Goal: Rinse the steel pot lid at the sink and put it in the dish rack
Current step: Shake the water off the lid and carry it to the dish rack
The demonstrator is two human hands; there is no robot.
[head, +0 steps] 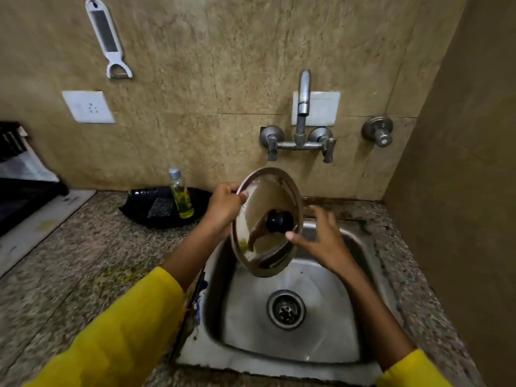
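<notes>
The steel pot lid (262, 196), round with a black knob (279, 221), is held tilted on edge above the back left of the steel sink (329, 344). My left hand (223, 205) grips its upper left rim. My right hand (324, 244) is at the lid's right edge with fingers spread, thumb touching the rim below the knob. The tap (303, 107) on the wall above shows no running water. A black dish rack (16, 163) is partly visible at the far left edge.
A black tray (139, 208) with a scrub pad (160, 206) and a bottle of yellow liquid (181, 195) sits on the granite counter left of the sink. A white mat (36, 224) lies under the rack. A side wall stands close on the right.
</notes>
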